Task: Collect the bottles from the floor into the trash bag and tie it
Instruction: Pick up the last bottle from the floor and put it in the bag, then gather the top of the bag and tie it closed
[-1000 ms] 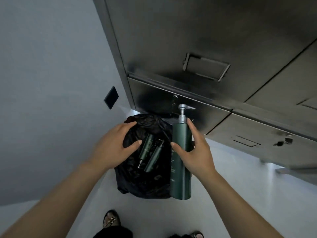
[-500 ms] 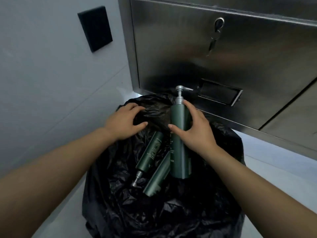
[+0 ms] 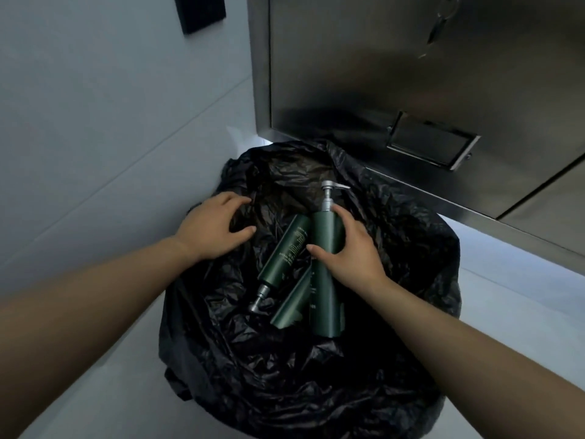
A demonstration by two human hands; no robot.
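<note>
Black, limp film: trash bag [image 3: 285, 375] on the floor, left grip [image 3: 215, 228] curled over its left rim. Two green bottles [image 3: 285, 251] lie inside. Right grip [image 3: 351, 251] clamps the pump bottle [image 3: 326, 289] at its upper barrel, within the bag mouth; judged rigid, smooth, slippery.

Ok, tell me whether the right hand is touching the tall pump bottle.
Touching. In the head view the right hand grips the tall pump bottle, thumb and fingers curled round its upper body.

A pale grey wall [image 3: 95, 122] runs along the left, with a black plate [image 3: 202, 11] mounted high. A steel cabinet [image 3: 348, 74] stands ahead, with a recessed handle [image 3: 430, 144] and a key [image 3: 440, 23] hanging in its lock. The floor [image 3: 522, 296] is light, brightest under the cabinet.
</note>
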